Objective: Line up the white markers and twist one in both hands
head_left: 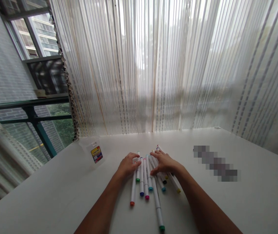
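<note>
the left hand (128, 165) and right hand (163, 162) lie open over a loose fan of white-barrelled, colour-capped markers (145, 182) at lower centre of the frame on the bench (226, 195), their fingers (156, 162) spread across the barrels, touching but gripping none.

our left hand (128, 165) on upper ends of markers (145, 182), our right hand (164, 162) on same bunch, just beside it. markers lie side by side on table (226, 201), under and below both hands. plastic container (93, 152) on table, left of hands. blurred object (214, 163) on table, right of hands. curtain (153, 65) behind table; window (36, 39) beyond left side.
</note>
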Tool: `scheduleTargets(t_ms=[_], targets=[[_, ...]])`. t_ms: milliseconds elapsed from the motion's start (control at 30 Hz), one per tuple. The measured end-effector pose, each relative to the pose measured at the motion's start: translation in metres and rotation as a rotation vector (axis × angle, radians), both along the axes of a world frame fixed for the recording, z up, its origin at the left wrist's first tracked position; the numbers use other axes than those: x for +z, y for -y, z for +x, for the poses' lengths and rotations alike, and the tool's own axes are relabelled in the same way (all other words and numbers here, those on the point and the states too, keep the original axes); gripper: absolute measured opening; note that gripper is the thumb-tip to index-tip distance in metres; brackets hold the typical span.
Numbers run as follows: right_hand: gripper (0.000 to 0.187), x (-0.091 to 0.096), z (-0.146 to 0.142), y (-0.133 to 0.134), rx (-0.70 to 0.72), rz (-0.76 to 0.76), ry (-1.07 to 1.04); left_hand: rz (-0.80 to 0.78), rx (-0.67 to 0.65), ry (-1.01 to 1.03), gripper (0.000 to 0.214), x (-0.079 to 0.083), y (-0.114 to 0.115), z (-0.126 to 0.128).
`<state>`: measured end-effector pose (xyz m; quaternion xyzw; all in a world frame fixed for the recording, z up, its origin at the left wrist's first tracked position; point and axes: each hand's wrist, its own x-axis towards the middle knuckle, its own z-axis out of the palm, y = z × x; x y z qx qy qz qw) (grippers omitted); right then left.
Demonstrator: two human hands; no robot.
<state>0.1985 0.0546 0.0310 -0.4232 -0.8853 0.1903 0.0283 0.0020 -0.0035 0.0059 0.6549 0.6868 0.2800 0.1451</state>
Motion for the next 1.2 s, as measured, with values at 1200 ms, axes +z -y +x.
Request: scheduleTargets(t_ms=[1200], targets=[[0.050, -0.013, -0.011, 0.004, -0.105, 0.311, -0.086, -0.036, -0.042, 0.030, 0.042, -0.007, -0.004, -0.003]])
